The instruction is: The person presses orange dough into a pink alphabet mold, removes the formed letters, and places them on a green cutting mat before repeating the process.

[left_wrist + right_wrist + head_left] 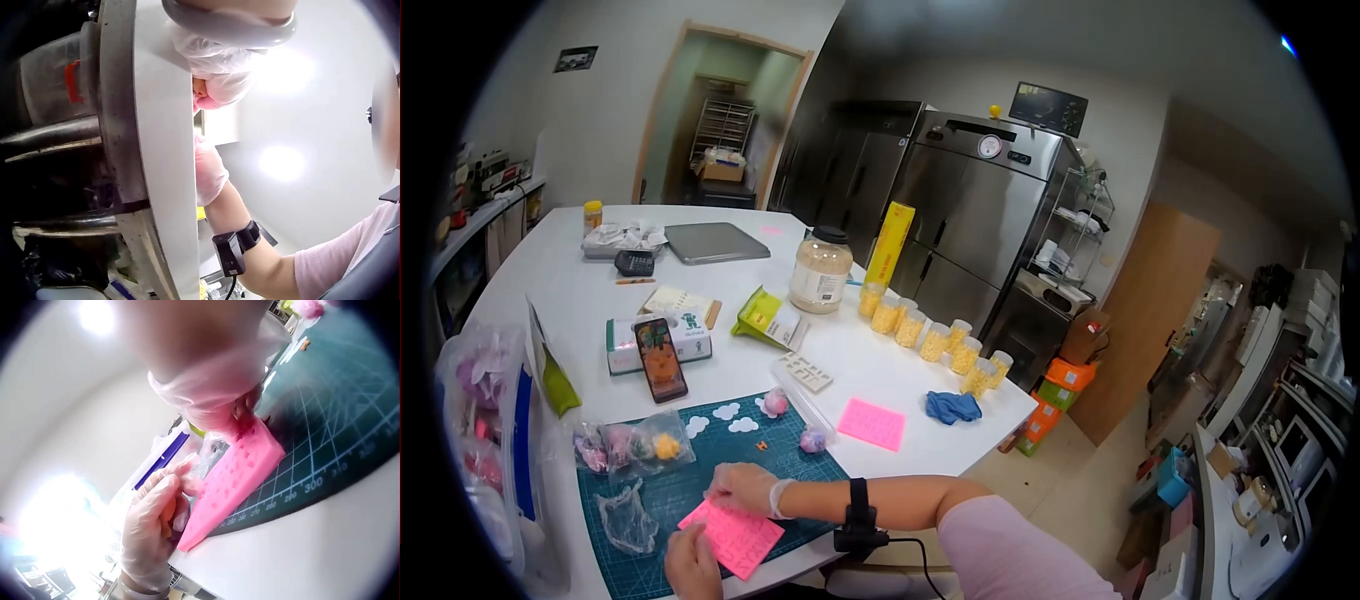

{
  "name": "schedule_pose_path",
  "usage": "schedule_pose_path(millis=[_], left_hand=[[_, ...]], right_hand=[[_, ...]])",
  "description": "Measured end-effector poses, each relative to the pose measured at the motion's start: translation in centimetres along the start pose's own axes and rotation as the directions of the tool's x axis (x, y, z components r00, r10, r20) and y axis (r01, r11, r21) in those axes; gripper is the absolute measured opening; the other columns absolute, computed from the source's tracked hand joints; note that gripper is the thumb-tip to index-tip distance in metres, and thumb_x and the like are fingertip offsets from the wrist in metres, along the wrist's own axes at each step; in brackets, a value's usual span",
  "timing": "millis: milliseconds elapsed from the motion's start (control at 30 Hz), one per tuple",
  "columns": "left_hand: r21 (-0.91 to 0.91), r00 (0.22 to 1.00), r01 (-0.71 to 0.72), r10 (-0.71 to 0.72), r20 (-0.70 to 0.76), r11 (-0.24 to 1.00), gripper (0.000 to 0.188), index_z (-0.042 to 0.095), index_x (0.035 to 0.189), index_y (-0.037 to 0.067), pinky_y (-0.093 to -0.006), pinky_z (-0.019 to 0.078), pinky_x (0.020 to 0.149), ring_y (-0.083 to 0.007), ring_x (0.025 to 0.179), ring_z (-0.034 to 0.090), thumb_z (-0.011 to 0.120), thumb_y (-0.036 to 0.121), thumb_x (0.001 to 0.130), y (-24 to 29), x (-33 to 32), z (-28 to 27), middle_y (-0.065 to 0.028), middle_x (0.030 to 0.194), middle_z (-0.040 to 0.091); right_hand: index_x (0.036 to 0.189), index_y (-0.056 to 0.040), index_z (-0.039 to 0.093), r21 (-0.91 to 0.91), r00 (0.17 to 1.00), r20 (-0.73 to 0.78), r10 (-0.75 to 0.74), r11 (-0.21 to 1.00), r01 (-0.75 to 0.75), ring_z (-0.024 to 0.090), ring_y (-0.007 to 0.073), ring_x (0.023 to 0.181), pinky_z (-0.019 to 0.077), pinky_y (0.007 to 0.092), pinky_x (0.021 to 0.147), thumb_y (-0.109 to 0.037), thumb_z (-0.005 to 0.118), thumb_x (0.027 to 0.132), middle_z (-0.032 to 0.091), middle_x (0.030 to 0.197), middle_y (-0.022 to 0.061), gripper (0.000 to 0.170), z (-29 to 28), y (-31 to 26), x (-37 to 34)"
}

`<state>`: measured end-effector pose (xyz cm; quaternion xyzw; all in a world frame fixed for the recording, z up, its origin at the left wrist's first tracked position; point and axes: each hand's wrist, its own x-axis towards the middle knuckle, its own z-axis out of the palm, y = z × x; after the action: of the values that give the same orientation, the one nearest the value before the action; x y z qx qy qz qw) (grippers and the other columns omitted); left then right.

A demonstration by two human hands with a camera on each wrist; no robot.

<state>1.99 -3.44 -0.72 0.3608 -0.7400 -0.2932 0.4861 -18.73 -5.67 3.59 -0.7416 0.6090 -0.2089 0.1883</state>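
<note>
A pink silicone mold (735, 538) with small raised-and-sunken shapes lies on the green cutting mat (625, 555). My right hand (745, 488), in a clear glove, grips the mold's far end with bent fingers; its fingertips are partly hidden in the right wrist view. At the near left edge is my left hand (692, 563), also gloved. Its fingers curl around a small orange lump (167, 511), thumb and forefinger close beside the mold. A tiny orange piece (762, 446) and white cloud shapes (743, 425) lie beyond on the mat.
Bagged coloured lumps (630, 447) and a crumpled clear bag (628, 520) lie left on the mat. A phone (662, 365) leans on a glove box (698, 345). Another pink mold (872, 424), a blue cloth (952, 406) and several yellow-filled jars (935, 342) stand right. A plastic bin (485, 400) borders the left.
</note>
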Motion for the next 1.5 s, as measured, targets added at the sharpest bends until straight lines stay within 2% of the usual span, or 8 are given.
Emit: schedule_pose_path(millis=[300, 400, 467, 767, 933, 1233, 1400, 1500], left_hand=[[-0.066, 0.998, -0.052, 0.049, -0.048, 0.996, 0.017, 0.065, 0.096, -0.003, -0.0393, 0.0474, 0.079, -0.0337, 0.085, 0.061, 0.054, 0.003, 0.086, -0.9, -0.2, 0.5, -0.0179, 0.088, 0.064], [-0.061, 0.995, 0.01, -0.016, -0.097, 0.998, 0.019, 0.065, 0.093, -0.002, -0.0364, 0.0466, 0.073, -0.0263, 0.078, 0.06, 0.05, 0.011, 0.094, -2.5, -0.3, 1.5, -0.0133, 0.083, 0.062], [-0.121, 0.989, 0.131, -0.138, -0.054, 0.984, 0.024, 0.064, 0.089, -0.001, -0.033, 0.0443, 0.066, -0.0207, 0.07, 0.056, 0.048, 0.015, 0.097, -4.6, -0.7, 1.7, -0.0097, 0.078, 0.06], [-0.46, 0.978, 0.201, -0.206, 0.04, 0.865, 0.033, 0.055, 0.076, 0.005, -0.0233, 0.0287, 0.043, -0.0055, 0.048, 0.039, 0.046, 0.024, 0.101, -5.3, -0.8, 0.8, 0.0002, 0.061, 0.049], [-0.61, 0.934, 0.354, -0.293, 0.203, 0.709, 0.032, 0.051, 0.071, 0.008, -0.023, 0.0231, 0.039, -0.0041, 0.042, 0.036, 0.049, 0.023, 0.1, -2.3, -0.1, -1.3, 0.0024, 0.055, 0.044], [-0.656, 0.959, 0.204, -0.284, -0.016, 0.726, 0.032, 0.043, 0.068, 0.01, -0.0221, 0.0218, 0.041, -0.0015, 0.047, 0.035, 0.052, 0.019, 0.097, -6.4, -2.3, -0.1, 0.0037, 0.056, 0.041], [-0.64, 0.958, 0.198, -0.284, -0.033, 0.743, 0.032, 0.043, 0.068, 0.01, -0.0211, 0.0215, 0.04, -0.0017, 0.047, 0.035, 0.052, 0.02, 0.097, -8.1, -2.5, -0.1, 0.004, 0.057, 0.041], [-0.674, 0.909, 0.306, -0.418, -0.005, 0.672, 0.031, 0.045, 0.069, 0.01, -0.0206, 0.0228, 0.041, -0.0024, 0.048, 0.036, 0.051, 0.022, 0.098, -2.4, -1.3, -1.6, 0.0027, 0.059, 0.044]], right_hand=[[0.096, -0.0047, 0.069, 0.049, 0.997, -0.015, 0.081, 0.996, -0.081, 0.063, 0.034, 0.098, 0.0489, 0.0371, 0.085, -0.02, 0.06, 0.089, 0.064, 0.104, 0.0165, 0.019, 0.1, -0.8, 0.1], [0.099, -0.0049, 0.068, 0.154, 0.999, -0.036, -0.013, 0.988, 0.019, 0.062, 0.0328, 0.096, 0.0489, 0.0366, 0.084, -0.02, 0.059, 0.09, 0.064, 0.101, 0.0152, 0.019, 0.2, -2.0, -0.4], [0.099, -0.005, 0.067, 0.171, 0.946, -0.083, -0.315, 0.93, 0.325, 0.062, 0.0316, 0.093, 0.0491, 0.0364, 0.081, -0.02, 0.06, 0.091, 0.062, 0.098, 0.0123, 0.019, 0.7, -2.7, -0.6], [0.095, -0.0062, 0.068, 0.165, 0.879, 0.008, -0.477, 0.867, 0.469, 0.061, 0.0283, 0.083, 0.0499, 0.0351, 0.075, -0.017, 0.066, 0.085, 0.058, 0.093, 0.0106, 0.015, 0.6, -4.8, -1.5], [0.088, -0.005, 0.067, 0.303, 0.898, -0.082, -0.433, 0.847, 0.436, 0.061, 0.0277, 0.081, 0.05, 0.0368, 0.071, -0.014, 0.07, 0.08, 0.059, 0.083, 0.0097, 0.012, 1.1, -5.7, -1.8], [0.081, -0.006, 0.063, 0.265, 0.819, -0.211, -0.534, 0.775, 0.574, 0.059, 0.0277, 0.07, 0.0475, 0.0356, 0.062, -0.016, 0.07, 0.08, 0.056, 0.072, 0.0081, 0.012, 2.6, -6.3, -1.5], [0.083, -0.0066, 0.061, 0.355, 0.926, -0.125, -0.355, 0.856, 0.376, 0.057, 0.0242, 0.068, 0.0455, 0.0322, 0.063, -0.015, 0.065, 0.085, 0.054, 0.076, 0.008, 0.01, 2.7, -7.2, -1.8], [0.086, -0.0069, 0.061, 0.437, 0.955, -0.116, -0.272, 0.849, 0.295, 0.057, 0.0244, 0.069, 0.0459, 0.0321, 0.064, -0.016, 0.065, 0.086, 0.055, 0.079, 0.0087, 0.009, 3.0, -6.8, -1.8]])
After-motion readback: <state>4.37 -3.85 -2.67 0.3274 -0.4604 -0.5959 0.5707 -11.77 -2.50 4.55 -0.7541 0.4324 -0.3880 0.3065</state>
